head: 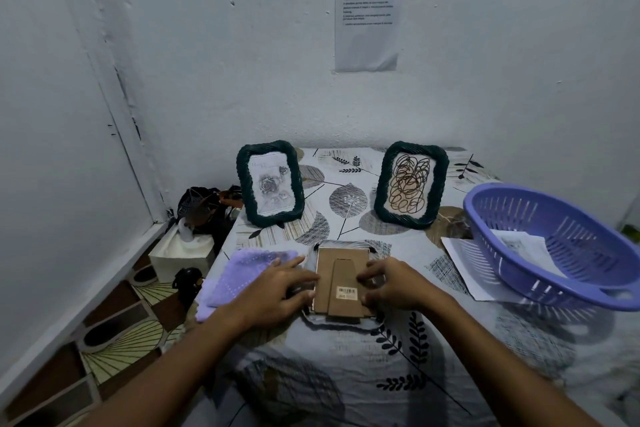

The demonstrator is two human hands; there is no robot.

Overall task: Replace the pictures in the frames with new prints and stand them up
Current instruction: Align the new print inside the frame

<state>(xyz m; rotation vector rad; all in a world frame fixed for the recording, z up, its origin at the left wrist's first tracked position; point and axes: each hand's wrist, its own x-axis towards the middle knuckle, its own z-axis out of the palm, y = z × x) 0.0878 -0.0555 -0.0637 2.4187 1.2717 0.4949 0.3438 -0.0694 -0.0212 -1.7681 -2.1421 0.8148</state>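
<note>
Frame number three, a small picture frame lying face down [341, 279] with its brown cardboard back and barcode-stickered easel leg uppermost, sits at the near centre of the leaf-patterned tablecloth [398, 367]. Two dark green woven-rim frames already stand upright further back: the rose-sketch frame [270, 184] to the left, the brown-scribble frame [411, 184] to the right, well apart from each other.

Left hand [280, 291]: fingers extended, pressing on the left edge of the backing. Right hand [388, 284]: fingers curled against the right edge of the backing; whether they pinch a tab or merely press cannot be told.

Judgement: the step in hand is working the backing, either freeing or securing it. Recommended practice: keep the frame flat, steady one side while the other turns each retaining tab, and avoid levering on the easel leg, which may crease.

Also present: a lilac knitted cloth [242, 270] touching the left hand, and a purple slotted plastic basket [561, 246] holding printed sheets [519, 246] at right
</note>
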